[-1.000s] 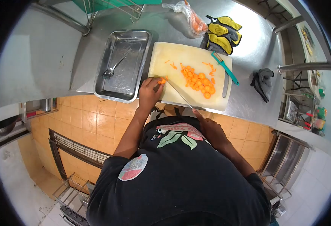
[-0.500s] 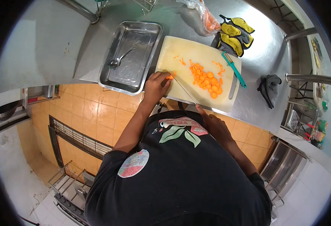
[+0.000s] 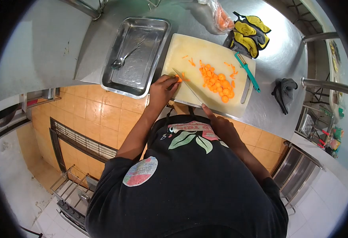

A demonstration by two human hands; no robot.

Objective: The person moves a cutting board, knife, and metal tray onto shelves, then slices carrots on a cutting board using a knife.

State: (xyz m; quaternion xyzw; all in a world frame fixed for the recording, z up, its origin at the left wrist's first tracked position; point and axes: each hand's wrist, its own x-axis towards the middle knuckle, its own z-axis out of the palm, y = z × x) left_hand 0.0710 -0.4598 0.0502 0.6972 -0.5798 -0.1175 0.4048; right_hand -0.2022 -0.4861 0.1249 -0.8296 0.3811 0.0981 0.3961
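Pinching a bit of carrot [image 3: 178, 78] in the left hand [image 3: 161, 92], likely to stop it rolling, on the left part of the pale board [image 3: 182, 49]. Holding the knife [image 3: 191, 91] in the right hand [image 3: 222, 127], with the blade close to the carrot. On the near floor, orange tiles [image 3: 94, 107]. Left on the table [image 3: 267, 69], a spoon [image 3: 117, 63] in a metal tray [image 3: 131, 94]. Right of the pinched bit, round slices [image 3: 221, 85], maybe to leave the blade room. By the board's right end, a green peeler [image 3: 252, 78].
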